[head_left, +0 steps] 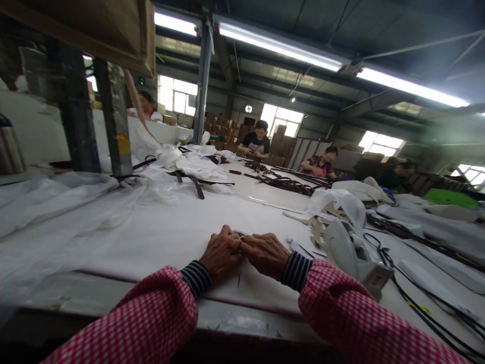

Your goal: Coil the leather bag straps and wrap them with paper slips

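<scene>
My left hand (223, 254) and my right hand (266, 254) meet over the white tabletop (159, 242) near its front edge. Fingers of both are closed and pressed together at the tips. Between them shows a sliver of a small greyish, rounded thing (239, 233); the hands hide most of it, so its kind cannot be made out. A thin dark line (238, 280) shows on the table just below the hands. Right of my right hand lie small white tags or papers (306, 250).
A white machine (352, 258) with black cables (413, 293) stands at the right. Dark straps (291, 183) and crumpled white plastic (189, 164) lie farther back. Metal posts (115, 116) rise at the left. Several people sit beyond, one in a dark top (257, 141).
</scene>
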`<state>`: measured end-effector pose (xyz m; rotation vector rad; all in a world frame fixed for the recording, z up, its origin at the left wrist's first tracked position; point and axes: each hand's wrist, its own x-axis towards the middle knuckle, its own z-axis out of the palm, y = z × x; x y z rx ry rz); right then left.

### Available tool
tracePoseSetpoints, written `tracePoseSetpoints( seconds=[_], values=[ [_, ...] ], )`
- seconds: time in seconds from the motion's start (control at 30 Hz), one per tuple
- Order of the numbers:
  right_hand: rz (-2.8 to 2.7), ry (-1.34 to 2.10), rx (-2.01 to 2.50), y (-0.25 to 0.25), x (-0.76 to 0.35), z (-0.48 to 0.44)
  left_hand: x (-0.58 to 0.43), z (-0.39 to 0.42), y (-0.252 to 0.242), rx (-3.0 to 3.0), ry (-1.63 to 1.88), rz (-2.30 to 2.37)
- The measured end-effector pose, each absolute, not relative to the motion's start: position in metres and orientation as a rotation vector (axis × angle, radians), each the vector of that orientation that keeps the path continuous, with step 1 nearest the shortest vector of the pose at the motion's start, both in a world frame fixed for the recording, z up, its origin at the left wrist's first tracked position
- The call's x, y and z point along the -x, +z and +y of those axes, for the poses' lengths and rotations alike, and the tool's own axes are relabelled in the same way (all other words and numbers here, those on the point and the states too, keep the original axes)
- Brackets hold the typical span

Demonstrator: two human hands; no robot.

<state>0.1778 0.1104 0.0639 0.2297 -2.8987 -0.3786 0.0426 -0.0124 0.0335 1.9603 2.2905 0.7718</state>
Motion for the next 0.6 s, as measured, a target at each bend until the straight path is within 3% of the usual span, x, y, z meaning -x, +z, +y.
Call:
tracePoseSetpoints(
  seconds=[0.6],
  values=[
    [-2.859,-0.013,0.138,0.029,-0.221,0.091,-0.036,-0.017,0.040,-1.855,0.820,2.165]
  ],
)
